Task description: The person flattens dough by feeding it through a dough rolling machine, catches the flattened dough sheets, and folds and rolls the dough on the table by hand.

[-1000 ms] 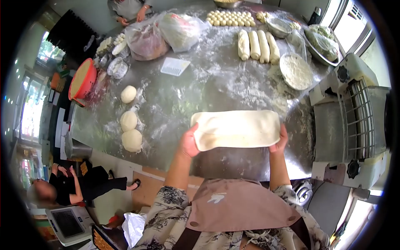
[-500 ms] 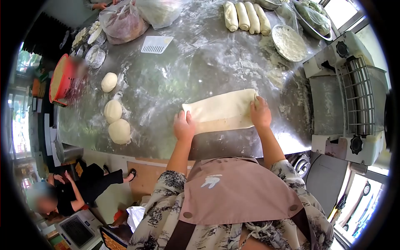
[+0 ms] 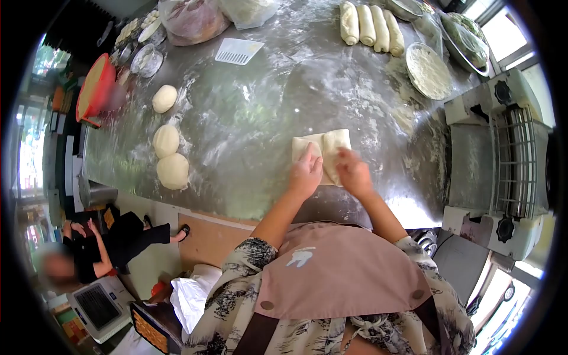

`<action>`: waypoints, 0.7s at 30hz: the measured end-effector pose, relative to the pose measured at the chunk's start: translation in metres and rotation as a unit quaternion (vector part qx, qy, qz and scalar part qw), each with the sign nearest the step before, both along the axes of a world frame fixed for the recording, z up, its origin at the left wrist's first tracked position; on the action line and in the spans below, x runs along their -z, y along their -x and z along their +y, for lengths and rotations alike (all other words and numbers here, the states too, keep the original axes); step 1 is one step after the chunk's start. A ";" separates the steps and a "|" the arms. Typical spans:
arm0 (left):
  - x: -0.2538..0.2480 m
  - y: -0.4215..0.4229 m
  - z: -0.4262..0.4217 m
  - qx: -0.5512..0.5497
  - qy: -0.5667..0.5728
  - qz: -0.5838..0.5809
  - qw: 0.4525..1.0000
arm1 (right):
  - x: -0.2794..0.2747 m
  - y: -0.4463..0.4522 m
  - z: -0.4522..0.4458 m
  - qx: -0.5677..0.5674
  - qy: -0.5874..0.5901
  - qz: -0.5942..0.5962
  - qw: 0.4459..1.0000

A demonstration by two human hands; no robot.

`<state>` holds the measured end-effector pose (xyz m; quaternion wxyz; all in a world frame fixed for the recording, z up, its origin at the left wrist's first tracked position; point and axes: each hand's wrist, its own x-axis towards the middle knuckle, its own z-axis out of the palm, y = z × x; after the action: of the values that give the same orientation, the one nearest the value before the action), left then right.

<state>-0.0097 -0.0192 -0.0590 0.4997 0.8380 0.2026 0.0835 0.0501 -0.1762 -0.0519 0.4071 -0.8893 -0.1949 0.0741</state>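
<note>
A pale dough sheet [image 3: 337, 141] lies on the floury metal table in front of me, both ends folded in towards the middle. A narrow gap separates the two flaps. My left hand [image 3: 306, 173] rests on the left flap, fingers stretched out and thumb apart. Over the right flap's outer side is my right hand [image 3: 355, 173]; its bent fingers are smeared by motion, and whether they touch the dough is unclear.
Dough balls [image 3: 173, 171] sit to the left. Dough rolls [image 3: 367, 26] and a bowl of flour [image 3: 428, 71] lie far right. A white scraper [image 3: 239, 51] is at the back, a red basin [image 3: 96, 87] at left. A roller machine [image 3: 512, 160] borders the right edge.
Both ends of the stretched dough sheet have been folded inward, making it much shorter. My hands have come closer together, the left moving right. The view has shifted slightly.
</note>
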 end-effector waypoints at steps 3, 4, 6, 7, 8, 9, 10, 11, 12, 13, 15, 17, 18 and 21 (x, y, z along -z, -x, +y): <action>0.007 0.010 0.019 -0.035 -0.018 -0.056 0.998 | 0.017 -0.031 -0.029 0.068 0.024 0.001 0.997; 0.008 0.013 0.019 -0.076 -0.092 -0.128 0.985 | 0.014 -0.041 -0.034 0.051 0.033 -0.041 0.997; 0.006 0.017 0.021 -0.105 -0.179 -0.096 0.974 | 0.027 -0.066 -0.032 0.039 0.088 -0.068 0.993; 0.002 0.019 0.018 -0.112 -0.211 -0.060 0.969 | 0.028 -0.072 -0.020 0.061 0.048 -0.018 0.997; 0.008 0.018 0.013 -0.122 -0.217 -0.038 0.968 | 0.023 -0.078 -0.008 0.004 0.075 -0.087 0.993; 0.011 0.020 0.010 -0.126 -0.217 -0.020 0.968 | 0.016 -0.082 0.005 -0.043 0.102 -0.160 0.981; 0.007 0.027 0.011 -0.108 -0.224 -0.008 0.968 | 0.012 -0.081 0.022 -0.095 0.118 -0.160 0.975; 0.003 0.031 0.009 -0.085 -0.227 0.001 0.970 | 0.006 -0.079 0.033 -0.141 0.139 -0.163 0.966; 0.004 0.029 0.007 -0.058 -0.226 0.012 0.972 | 0.002 -0.082 0.043 -0.185 0.165 -0.164 0.955; 0.005 0.030 0.007 -0.073 -0.222 -0.013 0.972 | -0.004 -0.081 0.053 -0.212 0.194 -0.154 0.945; 0.007 0.034 0.008 -0.098 -0.213 -0.060 0.970 | -0.016 -0.078 0.068 -0.262 0.257 -0.130 0.921; 0.006 0.041 0.010 -0.108 -0.179 -0.052 0.977 | -0.022 -0.084 0.077 -0.268 0.236 -0.013 0.934; 0.006 0.048 0.011 -0.109 -0.180 -0.053 0.976 | -0.029 -0.088 0.081 -0.283 0.259 0.033 0.923; 0.006 0.066 0.009 -0.100 -0.202 -0.060 0.972 | -0.039 -0.089 0.089 -0.327 0.258 0.039 0.908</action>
<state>-0.0759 -0.0105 -0.0648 0.3203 0.8904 0.2342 0.2230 0.1393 -0.0872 -0.0125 0.1233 -0.8463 -0.4328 0.2849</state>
